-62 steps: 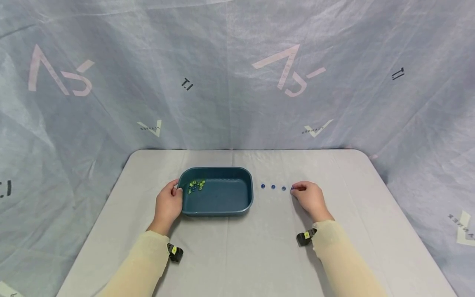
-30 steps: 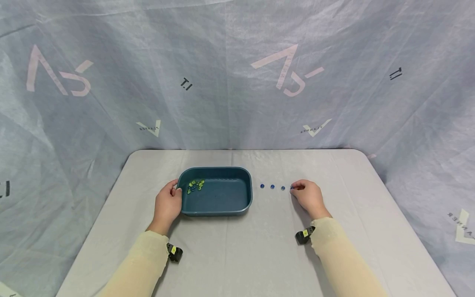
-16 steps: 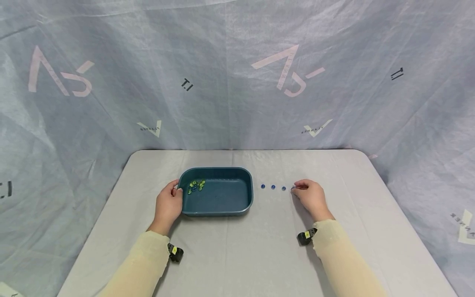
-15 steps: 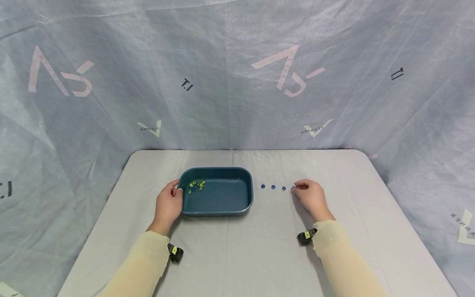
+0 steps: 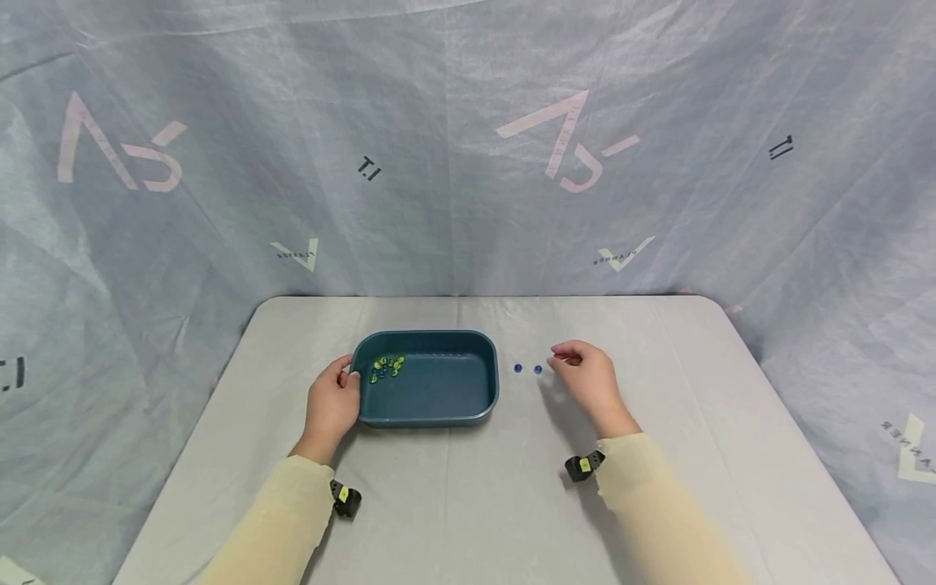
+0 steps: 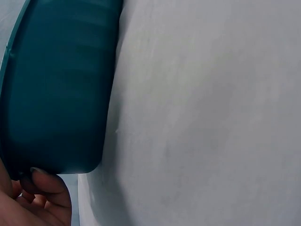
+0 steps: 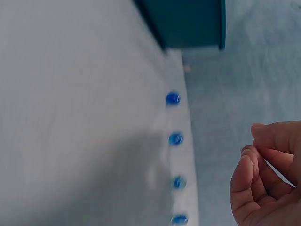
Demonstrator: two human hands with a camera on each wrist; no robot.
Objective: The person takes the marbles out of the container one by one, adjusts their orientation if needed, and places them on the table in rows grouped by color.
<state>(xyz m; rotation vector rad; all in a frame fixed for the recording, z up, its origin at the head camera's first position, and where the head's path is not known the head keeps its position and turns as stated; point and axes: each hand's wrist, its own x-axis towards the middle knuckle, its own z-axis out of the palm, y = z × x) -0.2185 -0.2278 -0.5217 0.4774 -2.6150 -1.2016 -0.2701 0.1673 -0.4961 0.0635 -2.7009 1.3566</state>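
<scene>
A dark teal plastic tub [image 5: 427, 398] stands on the table; my left hand [image 5: 332, 406] grips its left end by the rim. In the left wrist view, curled fingers [image 6: 49, 190] sit at the tub's corner. Several green and blue glass marbles [image 5: 385, 367] lie together inside at the left. Right of the tub, blue marbles [image 5: 538, 370] lie in a row on the table. Above this row hovers my right hand [image 5: 588, 386], hiding part of it in the head view. The right wrist view shows several row marbles [image 7: 176, 138] and loosely bent fingers with nothing visible between them.
A pale grey cloth covers the table [image 5: 468, 504]. Grey-blue sheets with printed letters [image 5: 453, 162] hang behind it and at both sides. A small black camera is strapped at each wrist.
My right hand has let go of the marble at the row's right end, lifted, and moved left over the row. My left hand and the tub have stayed in place.
</scene>
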